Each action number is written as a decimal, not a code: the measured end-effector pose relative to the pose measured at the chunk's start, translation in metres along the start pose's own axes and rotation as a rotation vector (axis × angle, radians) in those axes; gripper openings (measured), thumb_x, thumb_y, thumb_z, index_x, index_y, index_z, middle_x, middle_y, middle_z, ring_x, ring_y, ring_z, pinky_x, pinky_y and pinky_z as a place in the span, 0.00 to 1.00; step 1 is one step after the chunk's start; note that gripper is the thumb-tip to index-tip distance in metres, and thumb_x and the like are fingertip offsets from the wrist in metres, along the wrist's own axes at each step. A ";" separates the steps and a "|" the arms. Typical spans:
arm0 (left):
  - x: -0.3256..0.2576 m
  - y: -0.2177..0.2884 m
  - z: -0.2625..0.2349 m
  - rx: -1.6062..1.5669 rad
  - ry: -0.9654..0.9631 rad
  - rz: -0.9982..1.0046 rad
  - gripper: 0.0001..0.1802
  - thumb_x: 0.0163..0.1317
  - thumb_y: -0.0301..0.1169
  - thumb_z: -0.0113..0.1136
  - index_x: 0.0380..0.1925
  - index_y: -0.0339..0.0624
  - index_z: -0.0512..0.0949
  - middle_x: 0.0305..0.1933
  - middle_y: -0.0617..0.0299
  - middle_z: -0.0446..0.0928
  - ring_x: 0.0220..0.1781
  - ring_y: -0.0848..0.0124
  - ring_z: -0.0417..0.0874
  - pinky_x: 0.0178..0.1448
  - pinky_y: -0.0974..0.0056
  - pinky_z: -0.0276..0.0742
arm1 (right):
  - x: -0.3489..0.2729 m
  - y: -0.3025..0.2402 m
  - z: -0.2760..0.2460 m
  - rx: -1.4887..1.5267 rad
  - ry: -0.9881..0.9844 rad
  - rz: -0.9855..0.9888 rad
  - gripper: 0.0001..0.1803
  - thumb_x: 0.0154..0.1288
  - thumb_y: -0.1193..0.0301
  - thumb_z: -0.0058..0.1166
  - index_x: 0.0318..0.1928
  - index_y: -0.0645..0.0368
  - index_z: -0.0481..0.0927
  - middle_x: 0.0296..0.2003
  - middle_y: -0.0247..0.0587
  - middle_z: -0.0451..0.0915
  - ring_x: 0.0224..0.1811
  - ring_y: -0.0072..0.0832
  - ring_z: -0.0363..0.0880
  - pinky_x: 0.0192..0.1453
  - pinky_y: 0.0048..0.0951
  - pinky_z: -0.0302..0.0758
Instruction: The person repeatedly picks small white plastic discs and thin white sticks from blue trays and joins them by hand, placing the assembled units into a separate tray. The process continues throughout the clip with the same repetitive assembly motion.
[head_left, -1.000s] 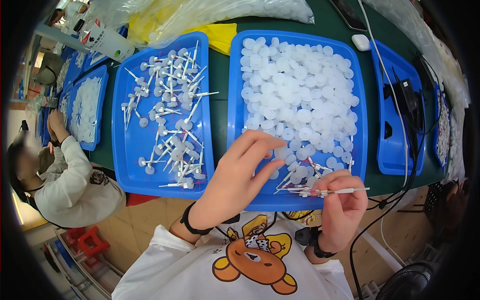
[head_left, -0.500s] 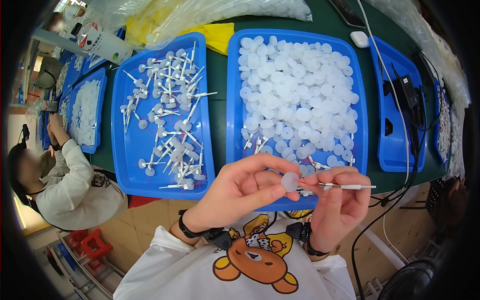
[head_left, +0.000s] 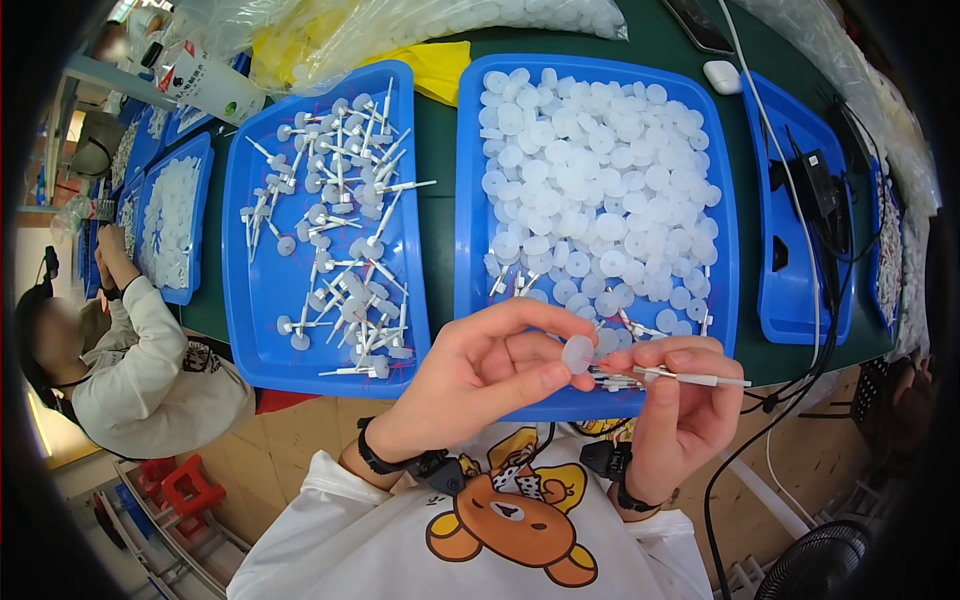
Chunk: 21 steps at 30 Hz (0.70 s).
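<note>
Between the thumb and fingers of my left hand [head_left: 490, 365] a round, translucent white plastic disc [head_left: 578, 354] is pinched, its face turned toward me. My right hand [head_left: 688, 400] grips a thin white rod with a metal-looking section [head_left: 700, 379], its tip pointing right. Fine red wires run between the disc and the rod; how they join is too small to make out. Both hands hover over the near edge of a blue tray [head_left: 468, 200] heaped with similar loose discs [head_left: 600, 180]. A few rods lie at that tray's near end, partly hidden by my hands.
At the left, another blue tray [head_left: 240, 330] holds several rods fitted with discs [head_left: 350, 290]. A blue tray with a black adapter [head_left: 815, 185] and cables sits at the right. Clear bags, a bottle [head_left: 205, 85] and a phone [head_left: 698, 25] lie farther back. Another person [head_left: 150, 370] works at the left.
The rod in my right hand has tilted slightly, its tip a little lower. The disc in my left hand has turned slightly and shifted a little to the left.
</note>
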<state>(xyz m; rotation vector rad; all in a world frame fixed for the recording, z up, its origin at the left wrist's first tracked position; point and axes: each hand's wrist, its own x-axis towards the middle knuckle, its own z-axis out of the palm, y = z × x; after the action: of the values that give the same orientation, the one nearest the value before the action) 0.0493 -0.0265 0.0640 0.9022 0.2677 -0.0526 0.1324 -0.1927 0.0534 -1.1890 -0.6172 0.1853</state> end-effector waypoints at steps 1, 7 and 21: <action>0.000 0.000 0.000 -0.003 -0.008 -0.010 0.18 0.68 0.20 0.59 0.56 0.30 0.72 0.54 0.50 0.78 0.53 0.63 0.84 0.61 0.57 0.78 | 0.000 0.000 0.000 0.000 0.001 -0.005 0.13 0.68 0.90 0.46 0.51 0.69 0.70 0.45 0.58 0.78 0.44 0.41 0.86 0.50 0.35 0.85; 0.002 -0.006 -0.004 0.051 -0.049 0.067 0.19 0.65 0.16 0.61 0.56 0.31 0.75 0.54 0.56 0.77 0.54 0.71 0.81 0.60 0.66 0.77 | 0.008 0.001 -0.004 -0.205 -0.136 -0.075 0.15 0.59 0.90 0.58 0.46 0.68 0.79 0.41 0.51 0.83 0.42 0.37 0.85 0.46 0.33 0.82; 0.000 -0.008 -0.004 0.358 0.003 0.268 0.19 0.57 0.15 0.69 0.50 0.29 0.81 0.52 0.49 0.80 0.54 0.66 0.81 0.61 0.62 0.77 | 0.002 -0.007 -0.013 -0.062 -0.100 0.264 0.12 0.55 0.89 0.67 0.40 0.70 0.83 0.36 0.52 0.85 0.36 0.32 0.86 0.39 0.24 0.80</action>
<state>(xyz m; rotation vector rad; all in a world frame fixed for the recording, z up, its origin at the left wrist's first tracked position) 0.0473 -0.0289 0.0553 1.2874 0.1393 0.1538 0.1396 -0.2053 0.0568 -1.3260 -0.5547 0.4532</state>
